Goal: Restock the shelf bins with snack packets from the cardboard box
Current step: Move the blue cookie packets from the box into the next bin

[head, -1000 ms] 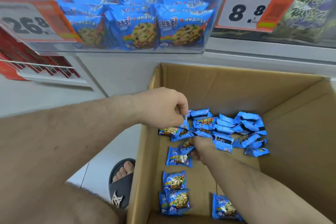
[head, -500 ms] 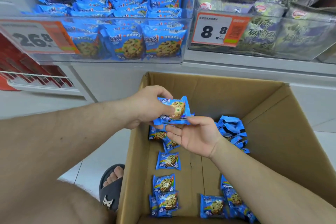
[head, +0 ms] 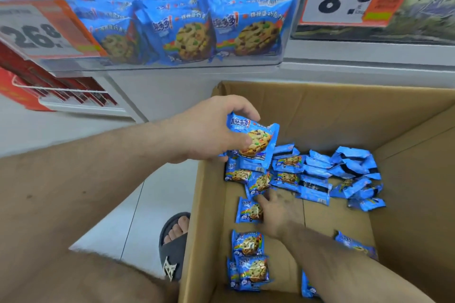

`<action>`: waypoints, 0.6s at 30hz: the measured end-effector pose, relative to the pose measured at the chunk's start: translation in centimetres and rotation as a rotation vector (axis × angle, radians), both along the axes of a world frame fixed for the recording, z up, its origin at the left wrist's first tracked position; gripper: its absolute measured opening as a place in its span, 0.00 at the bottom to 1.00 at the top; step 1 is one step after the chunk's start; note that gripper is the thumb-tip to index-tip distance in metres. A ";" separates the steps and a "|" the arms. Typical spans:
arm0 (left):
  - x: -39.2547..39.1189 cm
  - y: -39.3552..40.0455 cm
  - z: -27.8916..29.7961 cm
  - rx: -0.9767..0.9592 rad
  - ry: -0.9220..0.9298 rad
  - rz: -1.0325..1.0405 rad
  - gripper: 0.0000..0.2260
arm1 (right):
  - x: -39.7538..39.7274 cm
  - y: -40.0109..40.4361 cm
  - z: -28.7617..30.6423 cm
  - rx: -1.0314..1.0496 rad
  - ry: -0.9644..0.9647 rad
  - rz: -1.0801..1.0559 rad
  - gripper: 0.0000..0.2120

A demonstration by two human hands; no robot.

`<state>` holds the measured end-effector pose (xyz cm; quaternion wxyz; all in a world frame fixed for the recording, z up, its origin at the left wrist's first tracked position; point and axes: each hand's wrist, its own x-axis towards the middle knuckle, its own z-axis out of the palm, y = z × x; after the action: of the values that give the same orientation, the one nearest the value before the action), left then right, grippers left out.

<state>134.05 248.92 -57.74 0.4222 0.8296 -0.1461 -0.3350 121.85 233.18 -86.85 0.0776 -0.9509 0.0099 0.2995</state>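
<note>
left hand (head: 209,130) gripping stacked cookie packets (head: 253,141), gathering a batch for the bin | right hand (head: 275,206) blurred, grip unclear, reaching loose packets (head: 320,174) at cardboard box's (head: 406,130) 12 o'clock

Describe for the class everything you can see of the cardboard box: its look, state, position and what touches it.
The cardboard box is plain brown corrugated card, open at the top, standing on the pale floor below the shelf bins. Its inner walls are bare. Blue cookie packets lie scattered on its bottom, mostly toward the far side. The right hand reaches inside among them; the left hand holds packets above its left wall.
</note>
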 end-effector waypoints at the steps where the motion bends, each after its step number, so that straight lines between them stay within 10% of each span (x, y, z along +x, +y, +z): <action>1: 0.1 0.0 -0.1 -0.013 0.009 0.000 0.10 | 0.0 0.1 -0.5 -0.024 0.001 0.023 0.35; 9: 0.5 0.6 0.3 -0.051 0.082 -0.003 0.13 | -0.1 -3.8 4.0 0.260 -0.258 -0.141 0.32; 18: -0.6 1.1 3.2 -0.099 0.038 0.009 0.22 | -0.2 -5.9 21.4 0.553 -1.031 -0.372 0.22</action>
<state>133.48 249.99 -54.58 0.4671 0.8018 -0.1507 -0.3411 121.62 227.23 -65.46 0.3674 -0.9002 0.0589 -0.2261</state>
